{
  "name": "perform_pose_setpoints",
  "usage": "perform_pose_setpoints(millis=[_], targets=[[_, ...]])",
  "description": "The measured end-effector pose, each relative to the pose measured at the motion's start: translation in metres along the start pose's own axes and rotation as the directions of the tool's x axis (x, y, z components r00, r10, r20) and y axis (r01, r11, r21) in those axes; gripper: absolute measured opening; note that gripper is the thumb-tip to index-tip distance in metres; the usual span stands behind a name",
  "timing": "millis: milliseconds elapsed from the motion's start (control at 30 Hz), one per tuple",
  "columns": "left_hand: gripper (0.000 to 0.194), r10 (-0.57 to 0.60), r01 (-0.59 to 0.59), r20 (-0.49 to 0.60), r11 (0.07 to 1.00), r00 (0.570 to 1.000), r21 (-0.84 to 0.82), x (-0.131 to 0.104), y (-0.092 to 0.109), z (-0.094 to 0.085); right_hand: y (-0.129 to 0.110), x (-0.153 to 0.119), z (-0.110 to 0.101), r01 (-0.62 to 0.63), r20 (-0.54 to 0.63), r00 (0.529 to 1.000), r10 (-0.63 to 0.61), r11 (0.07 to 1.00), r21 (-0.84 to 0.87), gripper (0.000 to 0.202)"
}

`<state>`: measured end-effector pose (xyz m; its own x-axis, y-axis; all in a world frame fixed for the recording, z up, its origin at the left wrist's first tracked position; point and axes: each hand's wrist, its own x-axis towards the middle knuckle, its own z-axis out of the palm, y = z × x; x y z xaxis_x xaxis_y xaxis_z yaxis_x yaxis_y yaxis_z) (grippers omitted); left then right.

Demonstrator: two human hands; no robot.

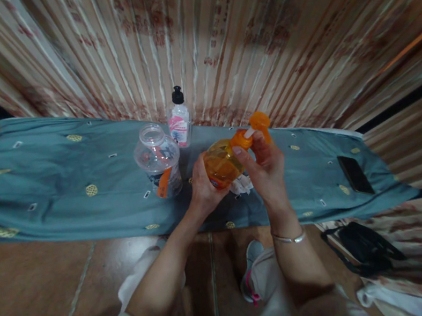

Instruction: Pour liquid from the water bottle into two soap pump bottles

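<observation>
In the head view, the lettering is too small and blurred to read. A clear bottle (180,128) with a black cap (177,95) carries a pink-and-white label (179,130) with darker print near its foot. The wide clear jar (157,159) just beside it bears an orange patch (164,183) with small dark marks, and other dark print on its wall. On the orange bottle (222,162), a bit of red and blue label shows low down, partly covered by the fingers.

The orange bottle is see-through and amber in tint; how full it is I cannot tell. It is held tilted above the middle of the surface (53,191), its neck toward the upper right, with a pale stem (249,132) between the collar and an orange head (259,120). The left hand (205,187) is curled round its lower body; the right hand (267,164) grips the neck end, thumb on the collar. The jar stands upright, its mouth uncovered.

Crumpled white tissue (242,184) lies below the orange bottle, partly hidden by it. A dark phone (356,174) lies well apart to the right. Pleated curtains (189,36) hang behind the cloth-covered surface, and a black bag (365,246) sits low at the right.
</observation>
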<state>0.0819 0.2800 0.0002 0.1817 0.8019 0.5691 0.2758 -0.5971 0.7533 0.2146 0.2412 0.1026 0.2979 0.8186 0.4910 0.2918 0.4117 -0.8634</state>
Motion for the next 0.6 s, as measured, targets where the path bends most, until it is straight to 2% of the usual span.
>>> perform_pose_setpoints(millis=[167, 333, 600], targets=[[0.1, -0.004, 0.004, -0.001, 1.0, 1.0, -0.011, -0.0004, -0.0026, 0.0003, -0.0044, -0.0002, -0.0033, 0.001, 0.046, 0.999, -0.002, 1.0, 0.028, 0.041], [0.101, -0.015, 0.015, 0.006, 1.0, 1.0, -0.019, -0.0008, -0.0025, 0.0004, -0.0054, -0.0008, -0.0039, -0.021, 0.085, 0.996, 0.016, 0.998, 0.062, 0.036], [0.099, -0.019, 0.019, -0.004, 0.999, 1.0, -0.036, -0.0003, -0.0012, 0.0007, 0.0012, -0.001, 0.0002, 0.047, -0.064, 0.997, -0.052, 0.996, -0.077, 0.039]])
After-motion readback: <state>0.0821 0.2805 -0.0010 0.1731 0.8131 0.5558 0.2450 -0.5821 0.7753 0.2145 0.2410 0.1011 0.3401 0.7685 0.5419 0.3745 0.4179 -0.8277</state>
